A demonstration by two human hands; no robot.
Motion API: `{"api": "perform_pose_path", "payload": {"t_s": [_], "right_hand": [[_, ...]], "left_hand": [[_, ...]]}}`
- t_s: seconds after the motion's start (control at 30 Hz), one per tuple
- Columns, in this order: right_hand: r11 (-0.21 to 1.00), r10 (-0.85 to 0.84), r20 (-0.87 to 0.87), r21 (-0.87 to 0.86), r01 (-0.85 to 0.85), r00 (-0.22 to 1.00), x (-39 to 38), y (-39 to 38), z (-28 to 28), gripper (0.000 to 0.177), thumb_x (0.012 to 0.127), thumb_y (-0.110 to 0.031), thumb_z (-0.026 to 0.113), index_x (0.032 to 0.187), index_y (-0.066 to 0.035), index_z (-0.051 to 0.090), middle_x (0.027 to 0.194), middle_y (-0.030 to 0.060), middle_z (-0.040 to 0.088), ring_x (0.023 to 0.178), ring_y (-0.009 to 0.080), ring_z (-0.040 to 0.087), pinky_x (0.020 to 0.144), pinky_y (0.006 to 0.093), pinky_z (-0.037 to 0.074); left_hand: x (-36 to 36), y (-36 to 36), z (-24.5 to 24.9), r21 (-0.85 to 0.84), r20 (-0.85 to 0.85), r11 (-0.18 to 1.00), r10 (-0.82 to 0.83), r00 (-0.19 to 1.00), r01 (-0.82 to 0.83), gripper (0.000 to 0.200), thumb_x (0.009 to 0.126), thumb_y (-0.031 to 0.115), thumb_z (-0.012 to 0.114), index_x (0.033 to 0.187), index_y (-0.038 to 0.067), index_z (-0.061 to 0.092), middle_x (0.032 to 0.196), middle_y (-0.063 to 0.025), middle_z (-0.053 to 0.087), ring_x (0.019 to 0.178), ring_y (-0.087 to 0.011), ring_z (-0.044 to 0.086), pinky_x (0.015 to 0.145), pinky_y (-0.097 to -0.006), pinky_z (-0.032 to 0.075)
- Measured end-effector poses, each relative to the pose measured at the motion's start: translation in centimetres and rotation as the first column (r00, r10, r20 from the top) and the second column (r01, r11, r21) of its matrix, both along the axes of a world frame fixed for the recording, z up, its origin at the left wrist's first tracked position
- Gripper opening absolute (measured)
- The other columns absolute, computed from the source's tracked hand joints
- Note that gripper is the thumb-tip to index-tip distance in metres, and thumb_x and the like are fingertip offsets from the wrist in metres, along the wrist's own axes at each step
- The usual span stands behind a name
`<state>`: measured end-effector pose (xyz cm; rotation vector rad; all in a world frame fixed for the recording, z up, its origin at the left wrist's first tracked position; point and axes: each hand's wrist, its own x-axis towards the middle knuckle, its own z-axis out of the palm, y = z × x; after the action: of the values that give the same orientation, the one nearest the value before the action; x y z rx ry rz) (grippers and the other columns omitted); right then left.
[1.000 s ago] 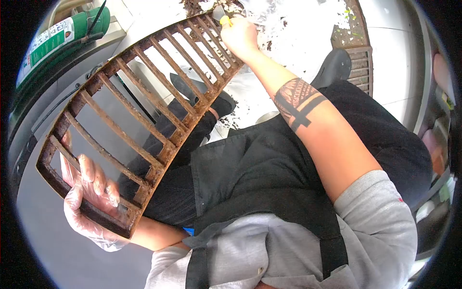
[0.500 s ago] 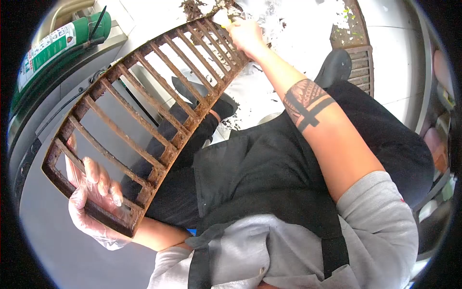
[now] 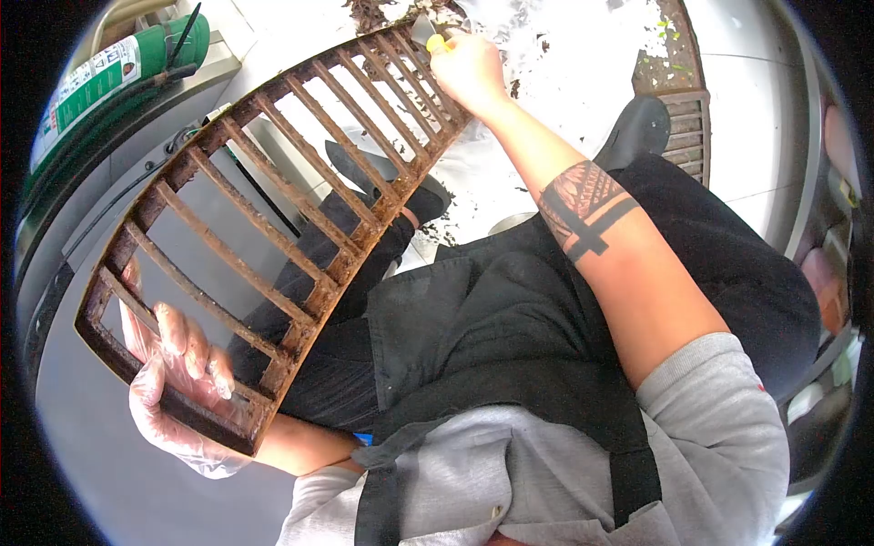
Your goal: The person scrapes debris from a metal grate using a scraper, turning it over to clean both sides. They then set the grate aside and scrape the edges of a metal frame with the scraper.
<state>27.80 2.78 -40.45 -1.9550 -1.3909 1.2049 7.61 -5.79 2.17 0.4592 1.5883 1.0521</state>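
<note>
A long rusty metal grate (image 3: 273, 209) slants from the lower left up to the top centre. My left hand (image 3: 177, 382), in a clear plastic glove, grips the grate's near end. My right hand (image 3: 469, 68) is bare and closed on a small scraper (image 3: 426, 35) with a yellow handle, its blade against the grate's far end. My forearm with a dark band tattoo runs down from that hand.
A green cylinder (image 3: 100, 77) lies on a grey ledge at the upper left. Dark scraped debris (image 3: 546, 55) is scattered over white floor at the top. A second rusty grate (image 3: 687, 114) sits at the upper right. My black apron and trousers fill the middle.
My right hand with the scraper has shifted slightly along the grate's far end. The grate's near end and my left hand dropped a little.
</note>
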Motion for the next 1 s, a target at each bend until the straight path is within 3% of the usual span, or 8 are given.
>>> {"api": "perform_pose_path", "payload": {"t_s": [0.27, 0.5, 0.7, 0.8, 0.9, 0.97, 1.0], "right_hand": [[1.000, -0.023, 0.021, 0.004, 0.023, 1.000, -1.7, -0.5, 1.0, 0.028, 0.092, -0.022, 0.062, 0.088, 0.004, 0.070, 0.087, 0.0264, 0.071, 0.086, 0.0430, 0.070, 0.081, 0.0483, 0.054], [0.997, -0.080, 0.009, 0.019, 0.080, 0.997, -1.9, -1.2, 0.2, 0.027, 0.093, -0.024, 0.064, 0.092, 0.001, 0.071, 0.090, 0.0242, 0.072, 0.089, 0.0409, 0.070, 0.083, 0.0471, 0.054], [0.992, -0.084, -0.092, -0.107, 0.074, 0.992, -1.4, -0.5, -0.2, 0.024, 0.089, -0.021, 0.064, 0.085, 0.002, 0.070, 0.088, 0.0247, 0.071, 0.088, 0.0412, 0.070, 0.083, 0.0490, 0.054], [0.995, -0.092, -0.101, 0.033, 0.095, 0.991, -1.3, -0.2, -1.1, 0.025, 0.088, -0.022, 0.065, 0.083, 0.002, 0.071, 0.087, 0.0239, 0.071, 0.084, 0.0411, 0.070, 0.080, 0.0481, 0.055], [0.992, -0.121, -0.160, -0.039, 0.116, 0.980, -1.3, -0.2, -2.4, 0.026, 0.087, -0.023, 0.067, 0.085, 0.003, 0.071, 0.086, 0.0217, 0.071, 0.075, 0.0381, 0.070, 0.074, 0.0454, 0.055], [0.951, -0.260, -0.456, -0.271, 0.145, 0.851, -1.3, 0.2, -2.5, 0.025, 0.092, -0.022, 0.069, 0.091, 0.002, 0.074, 0.071, 0.0096, 0.068, 0.058, 0.0170, 0.063, 0.049, 0.0327, 0.048], [0.952, -0.261, -0.456, -0.269, 0.148, 0.851, -1.1, 0.5, -2.1, 0.025, 0.092, -0.022, 0.069, 0.091, 0.002, 0.074, 0.071, 0.0096, 0.068, 0.058, 0.0170, 0.063, 0.049, 0.0327, 0.048]], "left_hand": [[-0.1, 0.0, 0.0, -0.002, 0.009, 1.000, 0.001, 1.000, -0.001, 0.090, 0.090, 0.010, 0.055, 0.164, 0.005, 0.005, 0.099, -0.0125, 0.047, 0.076, -0.0177, 0.052, 0.057, -0.0300, 0.052], [0.0, -0.2, -0.3, 0.031, 0.006, 0.999, 0.010, 1.000, -0.010, 0.090, 0.089, 0.011, 0.055, 0.164, 0.003, 0.005, 0.100, -0.0136, 0.047, 0.075, -0.0187, 0.053, 0.053, -0.0307, 0.053], [-0.1, -0.2, -0.3, 0.037, -0.015, 0.999, 0.013, 1.000, -0.013, 0.092, 0.089, 0.012, 0.057, 0.163, 0.002, 0.004, 0.098, -0.0140, 0.047, 0.075, -0.0193, 0.053, 0.052, -0.0310, 0.054], [-0.2, -0.3, -0.4, 0.045, -0.009, 0.999, 0.008, 1.000, -0.008, 0.092, 0.089, 0.012, 0.057, 0.163, 0.002, 0.003, 0.098, -0.0140, 0.047, 0.075, -0.0193, 0.054, 0.051, -0.0309, 0.054], [-0.1, -0.3, -0.4, 0.042, -0.023, 0.999, 0.019, 1.000, -0.018, 0.092, 0.089, 0.012, 0.057, 0.163, 0.002, 0.003, 0.098, -0.0140, 0.047, 0.076, -0.0193, 0.054, 0.052, -0.0308, 0.054], [-0.2, -0.2, -0.3, 0.031, -0.019, 0.999, 0.014, 1.000, -0.014, 0.092, 0.089, 0.012, 0.057, 0.163, 0.002, 0.003, 0.097, -0.0139, 0.047, 0.075, -0.0193, 0.053, 0.052, -0.0309, 0.054], [-0.1, -0.1, -0.2, 0.024, -0.014, 1.000, 0.008, 1.000, -0.008, 0.092, 0.089, 0.012, 0.057, 0.163, 0.002, 0.004, 0.097, -0.0138, 0.047, 0.075, -0.0192, 0.053, 0.052, -0.0310, 0.054]]}}
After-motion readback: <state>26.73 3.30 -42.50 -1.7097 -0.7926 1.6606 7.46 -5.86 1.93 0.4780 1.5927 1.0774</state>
